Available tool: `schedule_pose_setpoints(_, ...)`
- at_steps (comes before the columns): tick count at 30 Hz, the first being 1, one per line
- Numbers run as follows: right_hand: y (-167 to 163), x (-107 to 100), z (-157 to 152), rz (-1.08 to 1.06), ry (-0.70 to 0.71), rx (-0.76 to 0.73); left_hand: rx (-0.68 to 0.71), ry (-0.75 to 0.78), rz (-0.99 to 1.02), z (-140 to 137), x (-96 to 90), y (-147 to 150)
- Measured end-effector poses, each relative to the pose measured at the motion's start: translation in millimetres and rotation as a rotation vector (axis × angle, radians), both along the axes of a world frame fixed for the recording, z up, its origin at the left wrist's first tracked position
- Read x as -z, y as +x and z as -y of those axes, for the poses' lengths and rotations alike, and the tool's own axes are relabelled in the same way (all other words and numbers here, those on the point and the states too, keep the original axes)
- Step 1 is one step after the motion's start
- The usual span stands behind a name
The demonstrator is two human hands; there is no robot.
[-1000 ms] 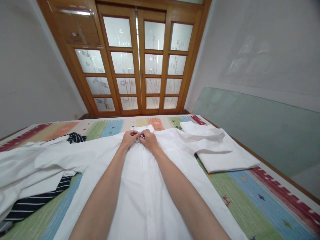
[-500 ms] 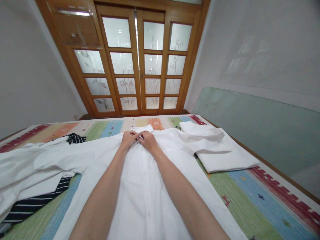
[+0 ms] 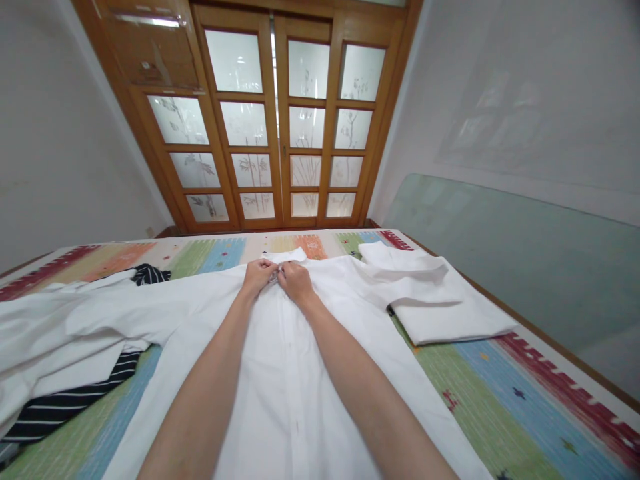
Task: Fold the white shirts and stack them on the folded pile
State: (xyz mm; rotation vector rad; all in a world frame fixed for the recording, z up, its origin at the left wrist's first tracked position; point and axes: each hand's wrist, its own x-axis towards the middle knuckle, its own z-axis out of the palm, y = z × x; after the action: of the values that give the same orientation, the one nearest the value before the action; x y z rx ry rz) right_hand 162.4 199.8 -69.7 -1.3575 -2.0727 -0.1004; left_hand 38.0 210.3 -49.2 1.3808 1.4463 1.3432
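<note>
A white long-sleeved shirt lies spread out front side up, its collar at the far end. Just below the collar, my left hand pinches one edge of the shirt's front opening. My right hand is closed on the other edge, its fingertips meeting those of the left. A button between them is too small and too covered by the fingers to make out. The front placket runs down between my two forearms.
On the left, a black tie with white stripes lies partly under white cloth. Folded white fabric sits to the right. All rest on a colourful striped rug. A pale green glass panel leans along the right wall; wooden doors stand beyond.
Both hands stay at the collar end of the shirt. The right hand's fingers have curled in slightly; otherwise the shirt and the things around it look the same.
</note>
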Motion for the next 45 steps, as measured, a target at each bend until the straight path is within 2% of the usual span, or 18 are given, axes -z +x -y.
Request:
schedule_pose_setpoints(4, -1, -1, 1, -0.002, 0.014, 0.030, 0.012, 0.010, 0.018, -1, 0.5, 4)
schedule_pose_setpoints(7, 0, -1, 1, -0.022, 0.050, -0.008, 0.026, 0.003, 0.049, 0, 2.8, 5)
schedule_pose_setpoints(12, 1, 2, -2, -0.098, 0.063, -0.038, 0.047, -0.010, 0.289, 1, 7.1, 2)
schedule_pose_setpoints(14, 2, 4, -4, -0.157, 0.045, -0.038, 0.064, -0.001, 0.319, 1, 8.1, 2)
schedule_pose_setpoints(20, 7, 5, -11, -0.374, -0.009, -0.102, 0.126, 0.038, 0.310, -2, 10.5, 1)
schedule_pose_setpoints(23, 8, 4, -11, -0.395, -0.017, -0.133, 0.123, 0.088, 0.272, -4, 11.4, 1)
schedule_pose_setpoints(26, 8, 3, -9, -0.338, -0.044, -0.077, 0.099, 0.126, 0.221, -6, 12.5, 1)
schedule_pose_setpoints(29, 6, -1, -6, -0.249, -0.114, 0.040, 0.093, 0.118, 0.183, -8, 14.9, 1)
schedule_pose_setpoints(32, 5, -4, -4, -0.145, -0.182, 0.158, 0.099, 0.162, 0.053, -10, 18.3, -1)
schedule_pose_setpoints(37, 3, -3, -2, -0.119, -0.168, 0.168, 0.052, 0.317, -0.472, -9, 22.7, -11)
schedule_pose_setpoints(40, 5, -3, -1, -0.209, -0.038, 0.133, -0.107, 0.325, -0.701, -10, 25.2, -17)
schedule_pose_setpoints(42, 8, -4, -1, -0.287, 0.083, 0.176, -0.192, 0.278, -0.746, -11, 27.2, -19)
schedule_pose_setpoints(45, 13, -5, -3, -0.359, 0.197, 0.241, -0.229, 0.169, -0.728, -13, 29.8, -20)
